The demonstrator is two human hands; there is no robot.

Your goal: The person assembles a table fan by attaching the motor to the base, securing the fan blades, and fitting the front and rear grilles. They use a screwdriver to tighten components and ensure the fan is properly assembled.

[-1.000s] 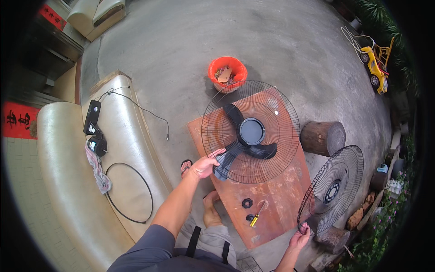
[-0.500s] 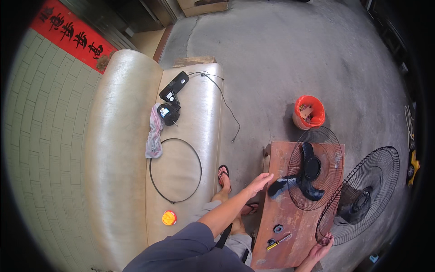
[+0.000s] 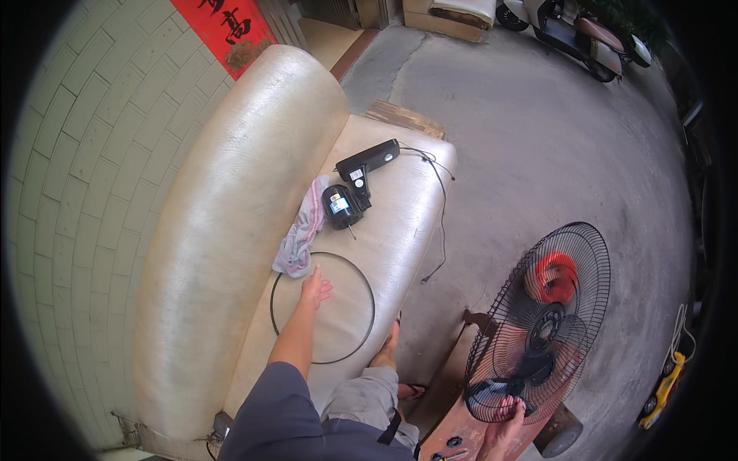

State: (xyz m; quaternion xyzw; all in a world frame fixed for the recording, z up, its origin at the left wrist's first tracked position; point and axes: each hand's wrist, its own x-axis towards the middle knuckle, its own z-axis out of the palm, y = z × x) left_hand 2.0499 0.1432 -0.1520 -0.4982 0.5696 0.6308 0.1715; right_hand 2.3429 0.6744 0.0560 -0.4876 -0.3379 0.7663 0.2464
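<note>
My left hand (image 3: 315, 289) reaches over the sofa with its fingers apart and nothing in them. It is inside the outline of a thin black hoop (image 3: 373, 313), just below a crumpled grey-and-pink cloth (image 3: 304, 234); whether it touches the cloth I cannot tell. With my right hand (image 3: 507, 422) I grip the lower rim of a round black wire fan grille (image 3: 592, 265), tilted over the reddish wooden table. Through its wires show dark fan blades (image 3: 530, 369) and a second grille. Beyond the cloth lies a black fan motor (image 3: 342, 206) with its neck and cord.
The silvery sofa (image 3: 246, 192) runs along a pale green brick wall (image 3: 84, 230). Behind the grille stands a red bucket (image 3: 553, 278). A dark knob (image 3: 455, 442) lies on the table (image 3: 440, 430). Further off are a scooter (image 3: 576, 38) and a yellow toy car (image 3: 663, 392).
My left hand has swung from the table to the sofa. My right hand has brought the fan grille leftward over the table and blades. The view has turned toward the sofa.
</note>
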